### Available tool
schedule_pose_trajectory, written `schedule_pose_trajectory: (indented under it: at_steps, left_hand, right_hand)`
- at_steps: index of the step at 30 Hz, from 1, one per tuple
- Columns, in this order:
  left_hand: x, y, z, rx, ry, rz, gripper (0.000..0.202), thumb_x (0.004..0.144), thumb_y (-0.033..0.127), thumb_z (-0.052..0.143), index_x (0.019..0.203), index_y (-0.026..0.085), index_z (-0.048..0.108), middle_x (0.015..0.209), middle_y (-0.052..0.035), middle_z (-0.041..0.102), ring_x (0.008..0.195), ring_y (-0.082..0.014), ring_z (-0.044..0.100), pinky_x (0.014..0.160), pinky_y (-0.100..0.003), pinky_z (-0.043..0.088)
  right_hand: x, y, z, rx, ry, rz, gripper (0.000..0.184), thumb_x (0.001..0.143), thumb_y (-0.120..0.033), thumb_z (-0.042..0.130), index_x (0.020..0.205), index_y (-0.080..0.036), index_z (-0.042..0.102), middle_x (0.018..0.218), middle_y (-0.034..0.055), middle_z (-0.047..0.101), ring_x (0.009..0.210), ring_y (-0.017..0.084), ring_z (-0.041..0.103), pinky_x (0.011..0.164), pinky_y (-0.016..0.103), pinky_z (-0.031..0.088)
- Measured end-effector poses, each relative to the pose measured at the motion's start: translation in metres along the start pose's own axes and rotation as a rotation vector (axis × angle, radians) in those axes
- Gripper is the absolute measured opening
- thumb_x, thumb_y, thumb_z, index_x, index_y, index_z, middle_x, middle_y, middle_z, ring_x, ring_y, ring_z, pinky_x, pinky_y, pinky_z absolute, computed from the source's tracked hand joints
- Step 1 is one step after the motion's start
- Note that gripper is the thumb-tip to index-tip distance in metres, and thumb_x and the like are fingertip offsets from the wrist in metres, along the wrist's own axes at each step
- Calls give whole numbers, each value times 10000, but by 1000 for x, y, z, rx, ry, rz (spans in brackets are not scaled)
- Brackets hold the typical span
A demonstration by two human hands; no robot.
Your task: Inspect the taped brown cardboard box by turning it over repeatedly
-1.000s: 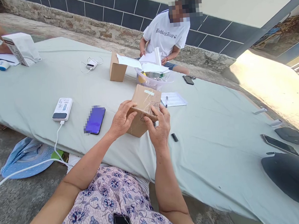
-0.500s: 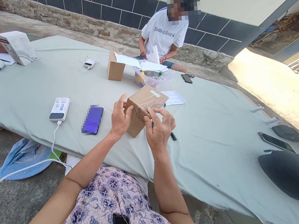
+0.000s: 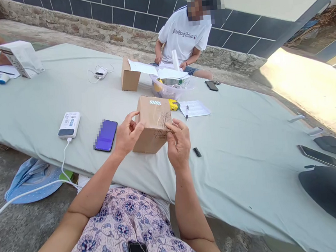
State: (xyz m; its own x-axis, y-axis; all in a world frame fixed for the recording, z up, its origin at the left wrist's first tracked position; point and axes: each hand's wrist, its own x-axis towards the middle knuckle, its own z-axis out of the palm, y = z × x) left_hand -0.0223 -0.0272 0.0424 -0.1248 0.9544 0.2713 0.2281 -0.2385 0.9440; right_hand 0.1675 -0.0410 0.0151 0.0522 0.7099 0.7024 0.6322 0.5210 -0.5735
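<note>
A brown cardboard box (image 3: 149,117) stands on the cloth in front of me, between my hands. Its top bears clear tape and a small dotted sticker (image 3: 155,102); dark scribbled lines run over its right corner. My left hand (image 3: 127,136) grips the left edge, thumb and index finger at the upper corner. On the other side, my right hand (image 3: 179,142) holds the right corner with curled fingers, over the scribbles. Just right of that hand lies a small black object (image 3: 197,152). Behind the box a yellow tape measure (image 3: 174,104) is partly visible.
The cloth-covered table (image 3: 239,135) carries a purple-screened phone (image 3: 106,136), a white power bank (image 3: 69,124) on a cable, a written sheet (image 3: 198,108) with a pen (image 3: 187,113), an open carton (image 3: 130,75) and a plastic basket (image 3: 171,91). A person (image 3: 183,34) sits opposite.
The box has turned and tipped down, so its top faces me more squarely. Both hands have moved with it. The yellow tape measure and the pen have come into clearer view.
</note>
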Motion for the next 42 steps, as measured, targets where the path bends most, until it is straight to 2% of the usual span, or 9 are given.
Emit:
schedule_pose_trajectory:
  at_steps: [4,8,12,15,21,25,28,33,42]
  left_hand:
    - [-13,8,5,26,-63,28,696,878,432,651,1500,266,386,649,64,536,608,-132,534,636,-253,437]
    - [-30,9,19,37,-135,105,540,920,432,603,1409,246,469,676,50,549,599,-128,543,625,-250,453]
    - [-50,3,34,59,-175,268,488,927,363,590,1370,219,445,756,32,584,712,-147,614,763,-274,527]
    - [-60,0,42,102,-228,370,526,944,334,561,1422,216,375,834,1,607,806,-170,641,827,-303,550]
    - [-70,-12,54,107,-366,371,596,932,295,575,1446,221,285,1101,-79,659,869,-190,684,836,-344,578]
    - [-77,-27,63,102,-463,406,511,903,271,594,1351,236,351,1289,-123,635,1166,-267,656,965,-415,561]
    - [-80,-34,65,92,-475,346,433,907,280,587,1297,247,402,1264,-105,656,1201,-266,651,989,-419,553]
    - [-82,-34,62,58,-449,275,313,907,301,590,1191,246,471,1187,-77,688,1178,-236,668,1018,-389,537]
    - [-84,-30,59,-6,-418,192,245,903,304,584,1122,240,495,1129,-55,707,1137,-212,700,999,-349,543]
  right_hand:
    - [9,11,4,187,-46,216,386,985,-438,458,1281,-258,630,1375,84,608,1324,217,556,1147,446,456]
    - [14,19,10,428,-34,375,500,962,-488,473,1404,-261,525,1450,66,570,1375,212,531,1198,449,414]
    - [16,19,9,558,51,481,581,955,-547,424,1461,-261,449,1461,80,549,1368,214,544,1201,470,414]
    - [20,18,2,645,19,494,604,941,-586,426,1445,-253,446,1437,97,562,1323,225,581,1171,471,449]
    - [40,17,-16,604,-97,482,616,843,-538,635,1382,-277,492,1473,71,534,1342,237,551,1170,444,446]
    - [47,10,-23,493,-183,460,574,832,-527,667,1335,-284,539,1410,51,595,1339,230,540,1202,439,398]
    - [44,8,-23,477,-241,491,560,817,-567,672,1281,-266,580,1413,51,591,1314,246,550,1193,439,404]
    - [33,11,-20,574,-326,471,620,815,-591,675,1339,-288,535,1457,36,553,1309,235,548,1181,398,424]
    - [26,9,-15,485,-272,428,546,828,-592,639,1254,-261,560,1309,41,615,1169,221,585,1097,382,464]
